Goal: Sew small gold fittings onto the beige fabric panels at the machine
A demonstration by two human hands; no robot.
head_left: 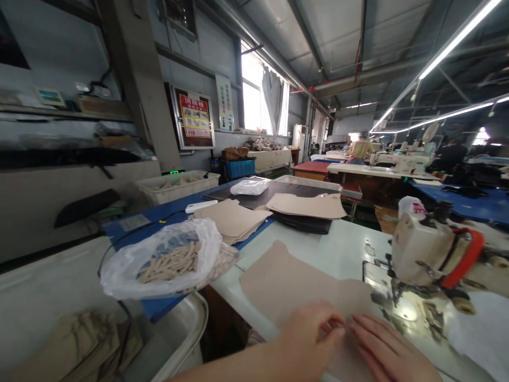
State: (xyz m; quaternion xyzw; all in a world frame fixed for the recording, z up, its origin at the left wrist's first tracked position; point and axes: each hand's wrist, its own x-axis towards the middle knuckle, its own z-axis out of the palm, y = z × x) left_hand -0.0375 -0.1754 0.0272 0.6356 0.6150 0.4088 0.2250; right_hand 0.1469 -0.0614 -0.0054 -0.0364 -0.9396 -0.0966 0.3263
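A large beige fabric piece [294,281] lies on the pale sewing table, its right edge beside the sewing machine [421,249]. My left hand [312,337] is at the near part of the fabric, fingers curled with thumb and fingertips close together; whatever is between them is too small to make out. Right beside it, my right hand [387,345] lies on the fabric with its fingers stretched out. The machine's lamp lights the plate just beyond my right hand.
An open plastic bag [131,268] of small beige strips sits on the blue table at left. Beige panels [234,218] and more panels on black pieces [306,205] are stacked behind. White bins [194,329] stand at lower left. White material [481,329] lies at right.
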